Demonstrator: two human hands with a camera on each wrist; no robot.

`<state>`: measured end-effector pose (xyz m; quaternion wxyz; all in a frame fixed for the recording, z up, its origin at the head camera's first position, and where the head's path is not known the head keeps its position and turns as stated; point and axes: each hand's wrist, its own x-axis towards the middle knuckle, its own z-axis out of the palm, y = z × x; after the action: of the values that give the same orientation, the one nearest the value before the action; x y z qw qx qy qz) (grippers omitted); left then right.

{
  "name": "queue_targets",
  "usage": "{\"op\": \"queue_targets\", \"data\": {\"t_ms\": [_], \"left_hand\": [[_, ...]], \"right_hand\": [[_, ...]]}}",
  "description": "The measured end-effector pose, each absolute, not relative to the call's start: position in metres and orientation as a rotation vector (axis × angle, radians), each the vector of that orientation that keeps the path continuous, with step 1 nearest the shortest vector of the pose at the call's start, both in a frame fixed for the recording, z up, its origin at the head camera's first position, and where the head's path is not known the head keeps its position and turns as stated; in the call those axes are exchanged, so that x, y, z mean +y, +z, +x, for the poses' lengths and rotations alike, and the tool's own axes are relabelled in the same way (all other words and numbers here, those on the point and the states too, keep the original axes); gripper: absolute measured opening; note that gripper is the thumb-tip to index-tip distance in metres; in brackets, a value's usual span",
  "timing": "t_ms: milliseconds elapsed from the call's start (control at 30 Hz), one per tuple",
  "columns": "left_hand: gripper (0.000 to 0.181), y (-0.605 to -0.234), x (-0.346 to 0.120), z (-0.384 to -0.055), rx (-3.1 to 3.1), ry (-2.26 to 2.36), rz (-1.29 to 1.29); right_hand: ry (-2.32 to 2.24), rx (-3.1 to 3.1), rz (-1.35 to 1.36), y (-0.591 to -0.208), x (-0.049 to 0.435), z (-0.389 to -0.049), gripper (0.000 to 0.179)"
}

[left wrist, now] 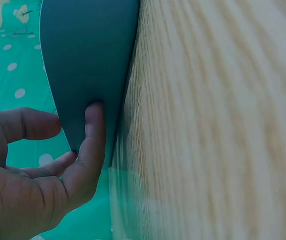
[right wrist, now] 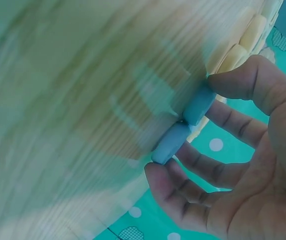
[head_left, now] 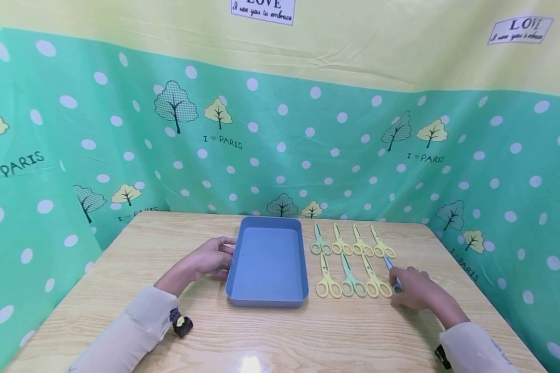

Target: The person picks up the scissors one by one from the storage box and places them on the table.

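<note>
A blue-grey rectangular tray (head_left: 267, 264) lies on the table with nothing inside. At its left side is my left hand (head_left: 212, 256); in the left wrist view, fingertips touch the tray's outer wall (left wrist: 90, 50) and the thumb lies near its rim. To the right, my right hand (head_left: 413, 287) grips the blue scissors (head_left: 389, 262) by the handle loops. Close up, the thumb is against one blue loop (right wrist: 200, 104) and fingers are at the other. The blades point away from me, mostly hidden in the right wrist view.
Two rows of scissors lie between tray and right hand: yellow pairs (head_left: 328, 288) and green pairs (head_left: 353, 286), blades pointing to the back. The wooden table (head_left: 280, 336) ends at a dotted green and yellow curtain (head_left: 280, 129).
</note>
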<state>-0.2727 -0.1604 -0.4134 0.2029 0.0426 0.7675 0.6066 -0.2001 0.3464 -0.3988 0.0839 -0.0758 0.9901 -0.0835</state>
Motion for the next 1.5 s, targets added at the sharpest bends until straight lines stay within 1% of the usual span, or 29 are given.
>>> {"op": "queue_targets", "data": {"t_ms": [433,600,833,1033,1300,1500], "left_hand": [[0.070,-0.414,-0.161,-0.272,2.156,1.686,0.127],[0.071,-0.414,-0.161,-0.272,2.148,1.697,0.124],[0.071,-0.414,-0.161,-0.273,2.136,1.704,0.121],[0.071,-0.416,-0.161,-0.274,2.129,1.718,0.119],[0.070,-0.416,-0.161,-0.274,2.136,1.721,0.104],[0.069,-0.415,-0.160,-0.273,2.145,1.709,0.095]], "right_hand": [[-0.388,2.884,-0.214,-0.395,0.350,-0.203,0.027],[-0.410,2.839,-0.176,-0.395,0.351,-0.207,0.035],[-0.379,2.890,-0.278,-0.392,0.350,-0.208,0.044],[-0.372,2.971,-0.373,-0.389,0.340,-0.207,0.045],[-0.435,3.019,-0.386,-0.389,0.320,-0.205,0.046],[-0.450,3.055,-0.455,-0.389,0.302,-0.206,0.047]]}}
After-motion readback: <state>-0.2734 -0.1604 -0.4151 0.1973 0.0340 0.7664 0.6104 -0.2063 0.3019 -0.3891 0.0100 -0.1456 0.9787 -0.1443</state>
